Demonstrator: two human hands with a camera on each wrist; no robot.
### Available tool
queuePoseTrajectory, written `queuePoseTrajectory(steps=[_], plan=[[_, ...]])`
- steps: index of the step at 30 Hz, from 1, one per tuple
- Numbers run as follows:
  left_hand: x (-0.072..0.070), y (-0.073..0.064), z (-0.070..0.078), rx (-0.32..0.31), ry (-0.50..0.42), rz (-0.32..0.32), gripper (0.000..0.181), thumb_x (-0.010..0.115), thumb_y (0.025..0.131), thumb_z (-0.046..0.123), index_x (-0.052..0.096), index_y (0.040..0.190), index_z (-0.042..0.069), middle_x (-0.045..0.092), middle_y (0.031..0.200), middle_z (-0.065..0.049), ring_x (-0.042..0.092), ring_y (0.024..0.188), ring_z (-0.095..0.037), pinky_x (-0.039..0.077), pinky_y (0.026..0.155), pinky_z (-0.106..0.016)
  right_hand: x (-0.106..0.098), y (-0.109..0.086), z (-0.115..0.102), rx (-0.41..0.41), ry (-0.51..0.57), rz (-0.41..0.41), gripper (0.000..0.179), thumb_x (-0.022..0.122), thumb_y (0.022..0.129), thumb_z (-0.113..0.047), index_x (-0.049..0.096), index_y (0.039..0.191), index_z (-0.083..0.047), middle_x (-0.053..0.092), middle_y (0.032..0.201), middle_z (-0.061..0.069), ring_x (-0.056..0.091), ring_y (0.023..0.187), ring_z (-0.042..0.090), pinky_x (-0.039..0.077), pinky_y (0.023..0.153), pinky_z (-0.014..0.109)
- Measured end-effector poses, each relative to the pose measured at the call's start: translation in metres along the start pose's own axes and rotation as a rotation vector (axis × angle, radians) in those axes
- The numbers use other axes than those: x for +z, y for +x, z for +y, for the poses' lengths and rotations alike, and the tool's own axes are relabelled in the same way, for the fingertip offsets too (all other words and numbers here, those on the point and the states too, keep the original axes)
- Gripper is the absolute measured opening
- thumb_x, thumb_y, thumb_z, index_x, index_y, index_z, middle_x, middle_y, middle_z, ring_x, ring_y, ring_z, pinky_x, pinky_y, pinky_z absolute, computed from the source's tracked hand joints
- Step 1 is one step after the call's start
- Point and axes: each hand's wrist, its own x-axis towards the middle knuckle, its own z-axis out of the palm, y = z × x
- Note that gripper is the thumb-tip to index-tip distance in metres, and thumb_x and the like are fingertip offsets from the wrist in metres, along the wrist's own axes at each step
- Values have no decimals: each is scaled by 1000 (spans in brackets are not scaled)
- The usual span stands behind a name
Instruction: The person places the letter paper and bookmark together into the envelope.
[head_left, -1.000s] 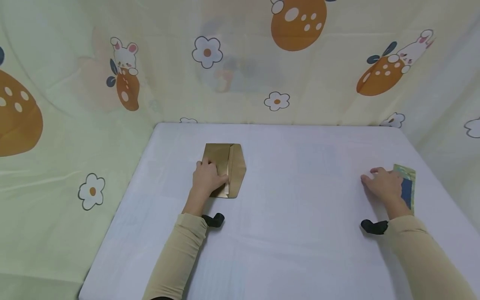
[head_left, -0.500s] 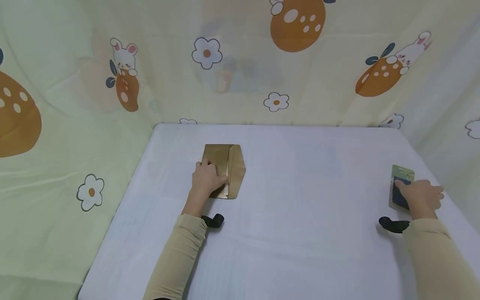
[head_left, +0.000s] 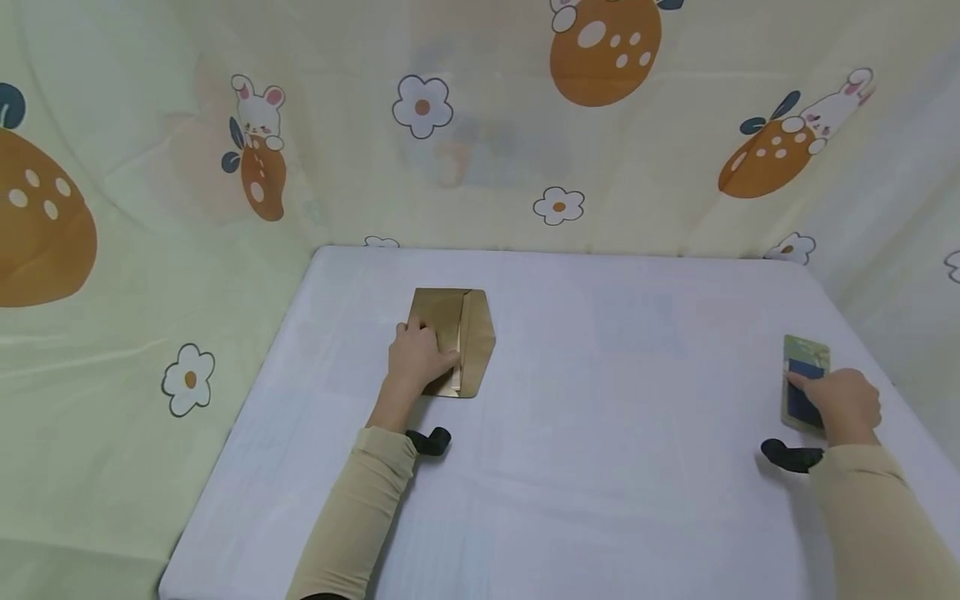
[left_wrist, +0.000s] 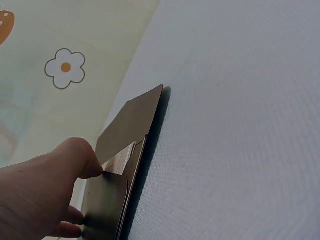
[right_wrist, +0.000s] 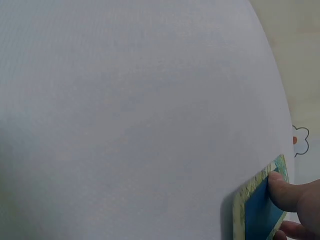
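Note:
My left hand lies on a gold envelope, its flap open to the right. In the left wrist view the thumb touches the pocket's edge and the other fingers press on the envelope's face. A pale paper lining or insert shows in the pocket's mouth. Far to the right, my right hand holds a small rectangular card, blue in the middle with a patterned green-yellow border. In the right wrist view its thumb lies across the blue face and the other fingers curl at the card's right edge, partly hidden.
Both things are on a white-covered table. A cream curtain printed with rabbits, orange fruit and flowers hangs behind and along the left side. A black wrist mount juts from the right sleeve, another black mount from the left.
My right hand has moved from the card's left side to its right and now grips it by thumb and fingers. The left hand and envelope have stayed put.

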Motion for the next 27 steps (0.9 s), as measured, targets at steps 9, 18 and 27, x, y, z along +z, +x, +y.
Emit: queuePoseTrajectory(steps=[9,18,27], plan=[[-1,-1,0,1,10,-3,55,61,76,53,68,97,3,46,133,-15,48,113,-34,56,76,-44,5,4,13,-127,36,39,73,51,90,-47,43,127,16,46,122,39,49,99,48,44,73,48],[-1,-1,1,1,5,-5,54,61,77,53,68,97,3,46,133,-15,48,113,-34,55,77,-46,7,-3,-4,-143,110,49,69,55,90,-40,39,132,13,38,132,38,41,111,52,39,82,54],[-1,-1,1,7,25,0,58,60,78,55,68,101,2,47,133,-15,48,113,-34,56,76,-46,7,-10,-24,-167,166,76,64,54,92,-37,41,135,8,36,135,37,37,115,53,36,85,55]])
